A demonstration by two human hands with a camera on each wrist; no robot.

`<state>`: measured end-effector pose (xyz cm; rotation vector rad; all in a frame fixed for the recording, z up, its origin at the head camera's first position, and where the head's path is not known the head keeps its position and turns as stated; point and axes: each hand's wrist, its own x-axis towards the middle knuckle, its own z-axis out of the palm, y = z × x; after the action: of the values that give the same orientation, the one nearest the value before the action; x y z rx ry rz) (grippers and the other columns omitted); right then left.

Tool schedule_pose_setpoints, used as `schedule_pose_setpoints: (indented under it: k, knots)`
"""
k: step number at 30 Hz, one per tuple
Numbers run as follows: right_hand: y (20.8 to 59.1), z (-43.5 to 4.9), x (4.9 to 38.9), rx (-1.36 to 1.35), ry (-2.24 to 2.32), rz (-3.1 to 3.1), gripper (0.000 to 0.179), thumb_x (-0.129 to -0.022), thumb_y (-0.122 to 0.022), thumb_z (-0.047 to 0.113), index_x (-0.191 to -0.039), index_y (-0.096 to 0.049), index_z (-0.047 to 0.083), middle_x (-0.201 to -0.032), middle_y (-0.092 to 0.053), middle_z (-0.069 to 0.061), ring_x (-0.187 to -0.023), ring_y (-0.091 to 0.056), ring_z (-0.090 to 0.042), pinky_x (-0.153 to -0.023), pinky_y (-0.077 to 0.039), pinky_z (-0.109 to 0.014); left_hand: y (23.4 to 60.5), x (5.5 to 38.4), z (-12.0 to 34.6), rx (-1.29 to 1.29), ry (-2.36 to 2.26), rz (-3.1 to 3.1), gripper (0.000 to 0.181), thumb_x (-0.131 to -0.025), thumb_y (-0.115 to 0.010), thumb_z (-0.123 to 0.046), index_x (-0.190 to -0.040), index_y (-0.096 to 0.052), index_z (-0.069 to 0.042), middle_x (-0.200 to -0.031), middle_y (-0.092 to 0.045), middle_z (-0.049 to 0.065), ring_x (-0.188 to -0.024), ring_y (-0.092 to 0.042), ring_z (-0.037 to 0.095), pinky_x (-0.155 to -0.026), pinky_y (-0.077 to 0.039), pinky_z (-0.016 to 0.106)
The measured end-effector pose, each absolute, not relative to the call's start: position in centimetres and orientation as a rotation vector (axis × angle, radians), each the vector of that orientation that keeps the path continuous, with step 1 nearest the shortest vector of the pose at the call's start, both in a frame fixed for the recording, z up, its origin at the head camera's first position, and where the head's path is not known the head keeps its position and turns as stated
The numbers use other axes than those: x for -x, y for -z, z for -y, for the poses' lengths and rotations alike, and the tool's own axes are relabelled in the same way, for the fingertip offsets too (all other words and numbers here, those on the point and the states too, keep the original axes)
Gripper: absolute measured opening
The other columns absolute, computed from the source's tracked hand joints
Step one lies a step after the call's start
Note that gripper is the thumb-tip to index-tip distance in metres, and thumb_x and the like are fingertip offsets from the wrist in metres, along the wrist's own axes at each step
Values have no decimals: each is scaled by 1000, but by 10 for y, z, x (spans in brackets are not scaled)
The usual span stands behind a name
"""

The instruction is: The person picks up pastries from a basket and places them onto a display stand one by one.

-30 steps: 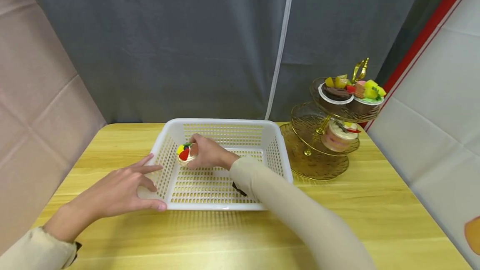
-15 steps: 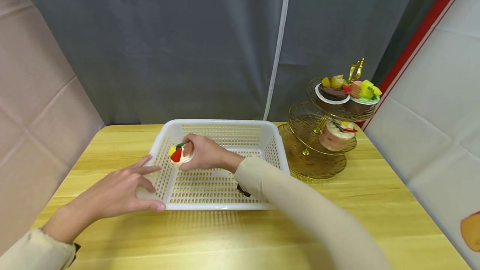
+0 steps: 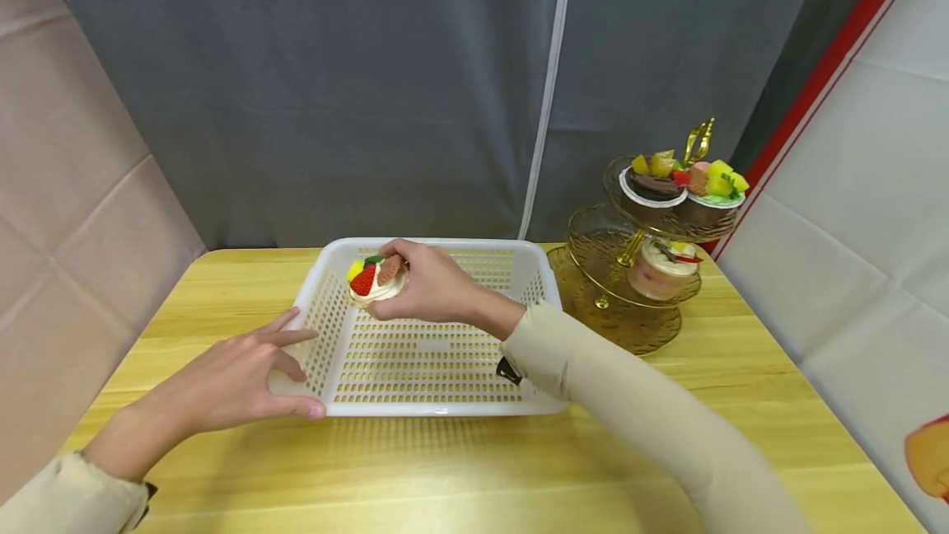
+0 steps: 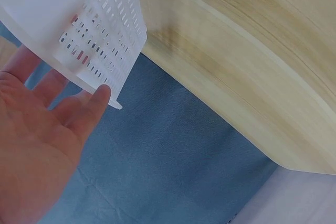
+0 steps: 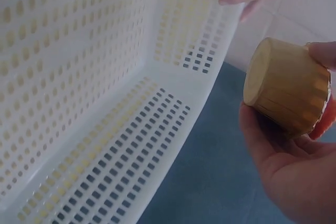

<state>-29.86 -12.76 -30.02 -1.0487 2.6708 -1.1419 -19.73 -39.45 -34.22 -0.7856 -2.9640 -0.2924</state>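
Observation:
My right hand [image 3: 437,287] grips a cupcake [image 3: 376,281] topped with cream, a strawberry, a yellow fruit piece and a brown wafer-like piece. It is held above the left part of a white perforated plastic basket [image 3: 445,409]. In the right wrist view the cupcake's tan cup [image 5: 286,82] is tipped sideways between thumb and fingers, higher than the basket's rim. My left hand [image 3: 230,377] rests at the basket's left side with spread fingers. Some of its fingertips reach over the rim, and the thumb lies by the near left corner.
On the right stands a three-tier gold stand [image 3: 630,334]. Its top tier carries a chocolate cupcake [image 3: 652,188] and a green-topped cupcake [image 3: 715,196]; the middle tier holds a pink layered dessert cup [image 3: 662,270]. A grey curtain [image 3: 356,105] hangs behind the wooden table [image 3: 474,484].
My right hand first shifts slightly left with the cupcake, then lifts it up and rightward out of the basket. My left hand keeps its place at the basket's side.

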Motion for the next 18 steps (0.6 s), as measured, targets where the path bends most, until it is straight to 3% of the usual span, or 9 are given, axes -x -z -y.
schedule_pose_setpoints:
  k: [18]
  knots:
    - [295,51,288,945,1283,-2733,69,-77,-83,35,-134,-57,6,-106,-67,0,-86,-65,-11,-71,-54,-27,343,197,395,774,295,2957,47,-72,-68,-76,-80,-76,-30,-131,-65,5,-137,-41,44,-77,-53,51]
